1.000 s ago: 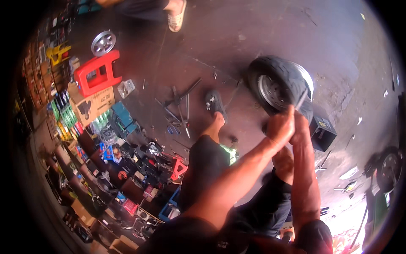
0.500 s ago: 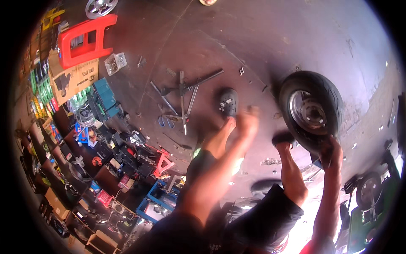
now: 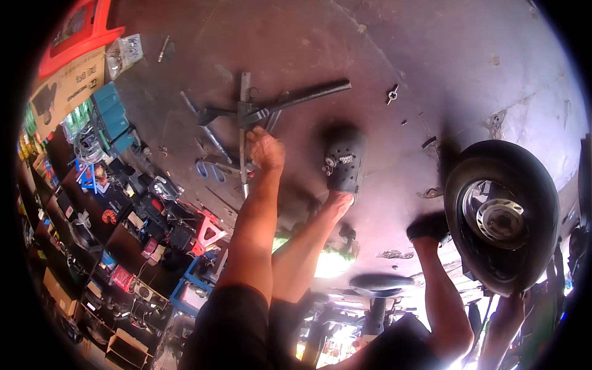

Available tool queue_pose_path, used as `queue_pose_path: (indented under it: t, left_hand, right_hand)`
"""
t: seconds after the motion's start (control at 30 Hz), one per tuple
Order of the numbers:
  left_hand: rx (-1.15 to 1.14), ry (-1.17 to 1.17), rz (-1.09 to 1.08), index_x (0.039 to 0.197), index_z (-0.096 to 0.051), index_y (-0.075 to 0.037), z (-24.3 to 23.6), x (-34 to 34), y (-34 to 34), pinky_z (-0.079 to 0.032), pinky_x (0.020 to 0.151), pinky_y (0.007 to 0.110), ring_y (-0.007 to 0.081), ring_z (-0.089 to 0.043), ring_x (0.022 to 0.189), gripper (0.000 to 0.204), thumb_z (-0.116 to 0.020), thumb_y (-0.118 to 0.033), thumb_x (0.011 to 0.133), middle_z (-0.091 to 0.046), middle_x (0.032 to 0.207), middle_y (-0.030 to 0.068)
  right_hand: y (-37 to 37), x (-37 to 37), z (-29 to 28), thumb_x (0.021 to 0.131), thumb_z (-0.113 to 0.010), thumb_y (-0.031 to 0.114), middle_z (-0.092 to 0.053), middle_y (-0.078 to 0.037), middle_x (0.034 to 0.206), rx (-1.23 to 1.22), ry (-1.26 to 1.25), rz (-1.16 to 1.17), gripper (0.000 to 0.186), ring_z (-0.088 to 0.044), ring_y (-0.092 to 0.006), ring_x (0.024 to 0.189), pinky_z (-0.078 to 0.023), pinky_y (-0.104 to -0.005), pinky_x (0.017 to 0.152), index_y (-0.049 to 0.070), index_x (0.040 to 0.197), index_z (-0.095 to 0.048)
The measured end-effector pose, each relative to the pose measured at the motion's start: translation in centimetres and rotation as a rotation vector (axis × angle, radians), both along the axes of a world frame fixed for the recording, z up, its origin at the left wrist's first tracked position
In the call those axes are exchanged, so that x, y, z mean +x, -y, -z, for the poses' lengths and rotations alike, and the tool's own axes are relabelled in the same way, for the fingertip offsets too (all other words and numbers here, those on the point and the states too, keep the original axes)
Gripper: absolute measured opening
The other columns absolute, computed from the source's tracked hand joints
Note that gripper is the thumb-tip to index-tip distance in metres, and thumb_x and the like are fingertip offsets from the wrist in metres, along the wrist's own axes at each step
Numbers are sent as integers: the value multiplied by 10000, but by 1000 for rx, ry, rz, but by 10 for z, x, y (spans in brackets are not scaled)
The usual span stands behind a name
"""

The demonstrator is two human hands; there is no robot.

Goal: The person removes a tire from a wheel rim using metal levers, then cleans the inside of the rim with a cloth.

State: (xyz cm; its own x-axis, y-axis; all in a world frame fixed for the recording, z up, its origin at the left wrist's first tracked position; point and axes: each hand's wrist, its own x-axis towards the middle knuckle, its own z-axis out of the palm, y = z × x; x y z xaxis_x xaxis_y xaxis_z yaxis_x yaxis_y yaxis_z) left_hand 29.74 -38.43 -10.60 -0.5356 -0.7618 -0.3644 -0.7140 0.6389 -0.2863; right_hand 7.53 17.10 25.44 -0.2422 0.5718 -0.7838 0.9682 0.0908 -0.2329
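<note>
My left hand [image 3: 266,150] is low over a group of metal tools on the floor, its fingers bent beside an upright-lying steel bar [image 3: 243,148]. Whether they touch or grip it I cannot tell. Across that bar lies a dark clamp-like tool with a long arm [image 3: 317,92], and a thinner rod [image 3: 206,128] is to its left. Blue-handled scissors [image 3: 209,171] lie close by. At the lower right, my right hand [image 3: 509,313] grips the bottom edge of a small motorcycle wheel with a black tyre [image 3: 542,209], which is standing tilted on the floor.
My feet are on the floor, one in a dark clog [image 3: 344,161]. A small metal fitting [image 3: 393,94] lies ahead of it. To the left are a red plastic stool [image 3: 77,37], a clear tub [image 3: 125,54], a cardboard box [image 3: 71,86], a teal case [image 3: 112,114] and cluttered shelves.
My left hand has moved left and down to the tools on the floor. My right hand still holds the wheel. The whole view has shifted, with the wheel now lower and farther right.
</note>
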Motion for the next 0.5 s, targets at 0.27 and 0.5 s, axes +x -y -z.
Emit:
queue_pose_path:
  t: [0.27, 0.5]
  left_hand:
    - [360, 266, -102, 1119, -584, -13, -23, 24, -15, -522, 893, 580, 485, -678, 984, 349, -645, -194, 828, -699, 1018, 307]
    - [649, 225, 70, 1221, -542, -46, -142, 17, -29, -507, 882, 542, 489, -644, 1010, 382, -635, -166, 870, -663, 1034, 290]
  right_hand:
    - [16, 0, -6, 969, -582, 102, -353, 98, 644, 69, 10, -126, 48, -395, -22, 516, -338, -209, 449, 102, 926, -601]
    - [9, 5, -17, 983, -625, 250, -356, 88, 610, -78, -77, 243, 233, -354, -73, 462, -341, -248, 430, 170, 791, -520]
